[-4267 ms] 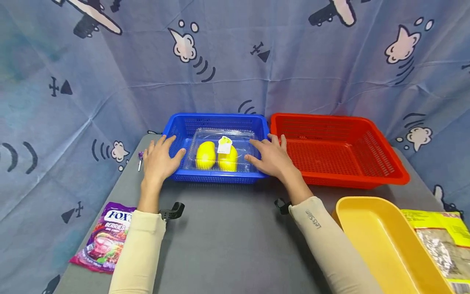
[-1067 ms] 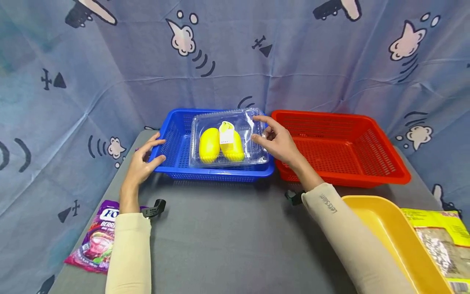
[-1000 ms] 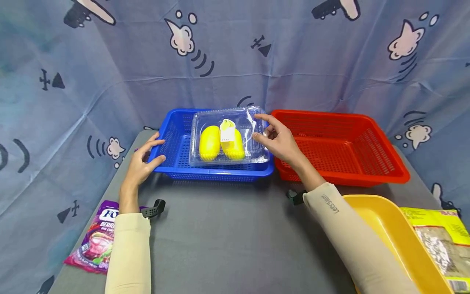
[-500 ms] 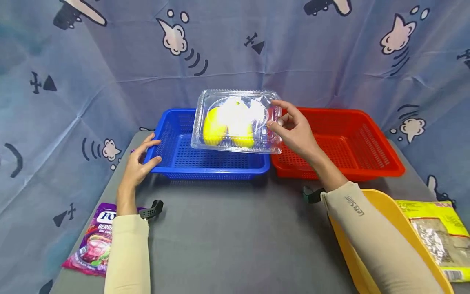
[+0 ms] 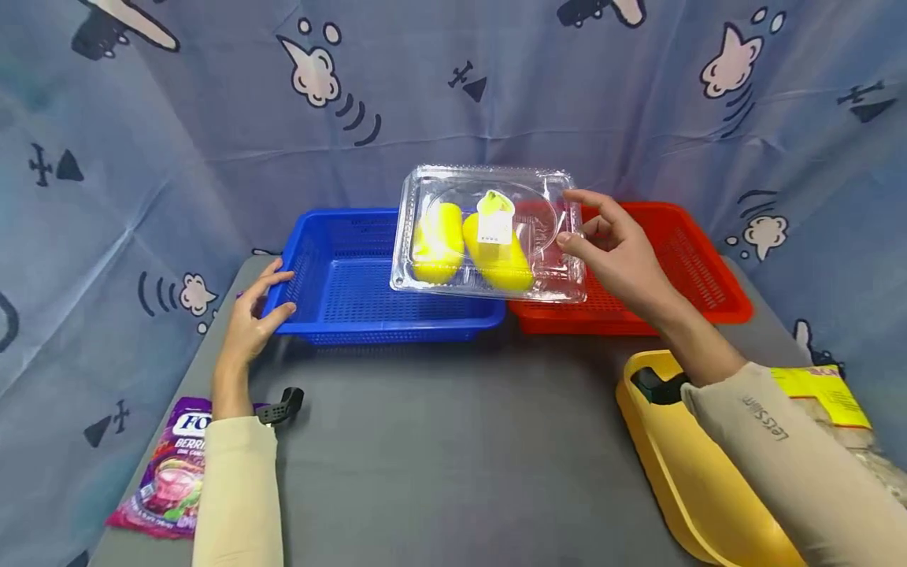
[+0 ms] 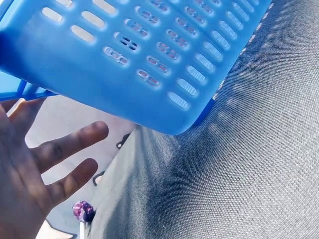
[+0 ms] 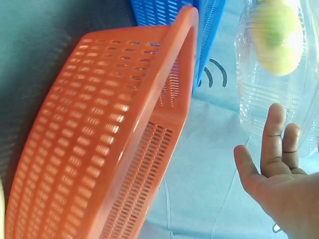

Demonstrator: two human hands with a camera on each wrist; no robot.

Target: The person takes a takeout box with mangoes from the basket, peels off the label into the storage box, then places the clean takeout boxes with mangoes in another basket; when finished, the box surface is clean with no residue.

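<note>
A clear plastic clamshell box (image 5: 553,272) with two yellow, mango-like fruits (image 5: 437,256) and a white label hangs tilted above the inner ends of the baskets. My right hand (image 5: 616,244) pinches its right edge, thumb in front; the rear fingers are partly hidden. In the right wrist view, the box (image 7: 251,94) is raised clear of the red basket (image 7: 94,109). My left hand (image 5: 244,323) grips the left rim of the blue basket (image 5: 397,324), thumb and index finger over the edge. Two other left fingers (image 6: 75,144) stay outside the basket wall.
Right of the blue basket stands the red basket (image 5: 680,311). A yellow tray (image 5: 652,457) and a yellow bag (image 5: 825,390) lie at the right, partly behind the right sleeve. A purple candy bag (image 5: 163,480) lies at left; a lollipop (image 6: 83,211) is near the left hand.
My right hand has lifted the fruit box out of the blue basket and carried it up and to the right. My left hand has moved from inside the blue basket's left end to its rim.
</note>
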